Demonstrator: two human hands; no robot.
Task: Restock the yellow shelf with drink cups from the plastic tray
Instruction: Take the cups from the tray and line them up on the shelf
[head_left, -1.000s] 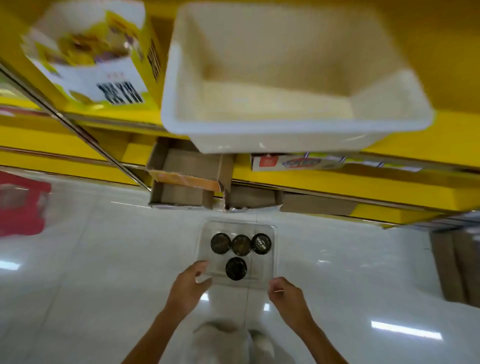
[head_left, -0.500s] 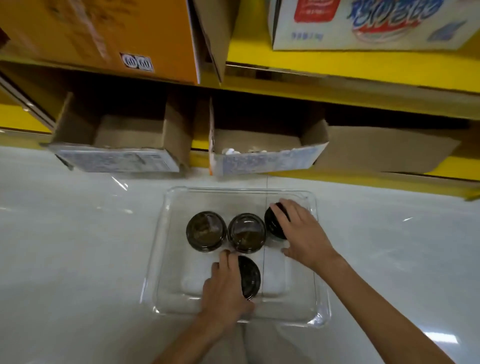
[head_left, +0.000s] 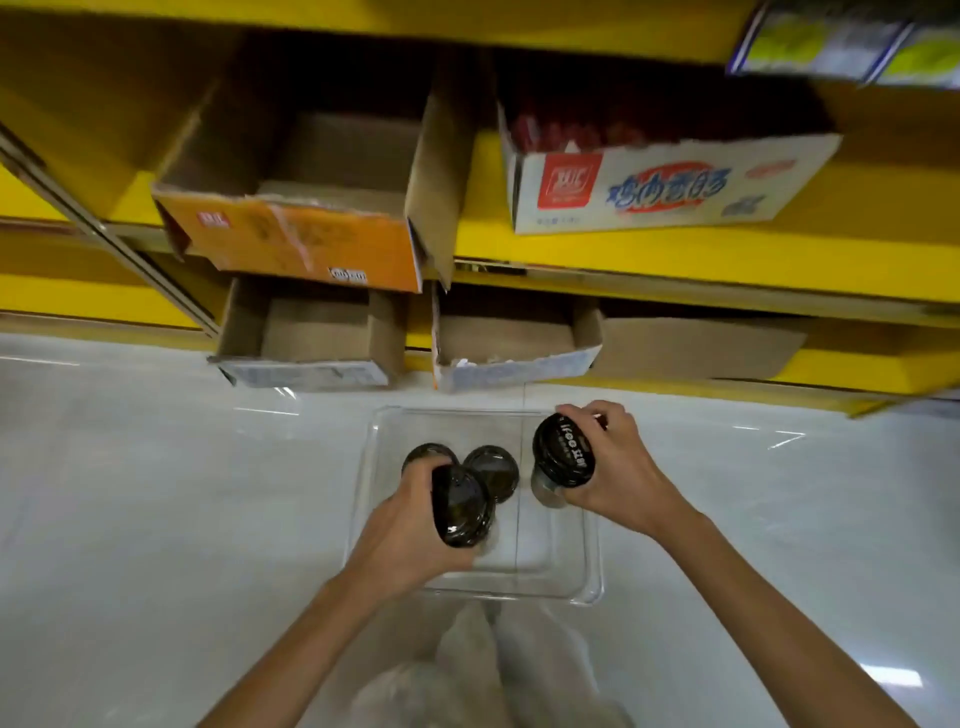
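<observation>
Both of my hands have risen from the clear plastic tray (head_left: 589, 561) — left hand (head_left: 402, 530) and right hand (head_left: 618, 475) each clasp one black-lidded drink cup (head_left: 461, 512), writing unreadable. Two black-lidded cups (head_left: 493, 470) sit in the tray below the yellow shelf (head_left: 675, 257).

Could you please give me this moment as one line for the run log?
left hand: holds cup | right hand: holds cup | plastic tray: on floor, two cups left | yellow shelf: not yet restocked

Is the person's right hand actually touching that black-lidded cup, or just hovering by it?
Touching. The head view shows the right hand with its fingers wrapped around the black-lidded cup, which it holds over the plastic tray.
</observation>
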